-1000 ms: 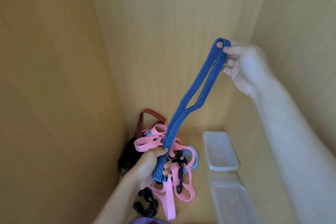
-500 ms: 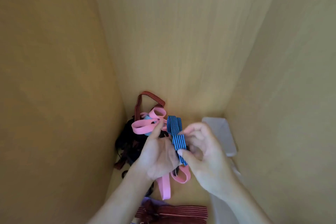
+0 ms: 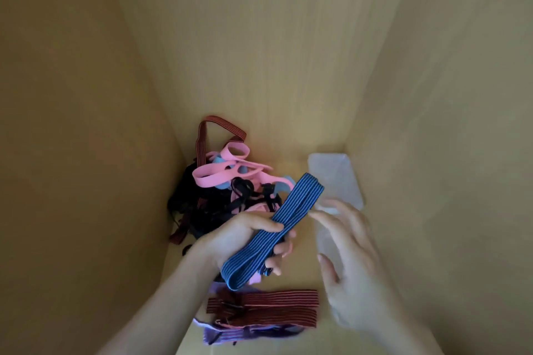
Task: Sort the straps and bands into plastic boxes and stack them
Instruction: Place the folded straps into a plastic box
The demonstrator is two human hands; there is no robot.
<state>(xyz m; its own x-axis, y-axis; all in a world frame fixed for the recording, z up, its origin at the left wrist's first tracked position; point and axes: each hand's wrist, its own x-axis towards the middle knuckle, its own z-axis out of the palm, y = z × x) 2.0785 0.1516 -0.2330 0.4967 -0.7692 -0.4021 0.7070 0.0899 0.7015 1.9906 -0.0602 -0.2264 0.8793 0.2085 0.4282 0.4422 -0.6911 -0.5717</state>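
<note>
My left hand (image 3: 248, 239) grips a folded blue striped elastic strap (image 3: 274, 229) around its middle; the strap runs diagonally from lower left to upper right. My right hand (image 3: 350, 262) hovers just right of the strap, fingers spread and holding nothing. Behind the strap lies a tangled pile of pink bands (image 3: 222, 174), light blue bands, black straps (image 3: 202, 210) and a red striped strap (image 3: 219, 124). A clear plastic box (image 3: 336, 179) stands at the back right, partly behind my right hand. Folded red striped straps (image 3: 265, 307) lie near me on a purple strap (image 3: 227, 336).
Wooden walls (image 3: 86, 124) close in on the left, back and right, leaving a narrow floor (image 3: 300, 271). A second clear box appears faintly under my right hand, mostly hidden.
The blue strap was stretched long between both hands, then folded together. My right hand has now let go and moved right; my left hand alone holds the folded strap.
</note>
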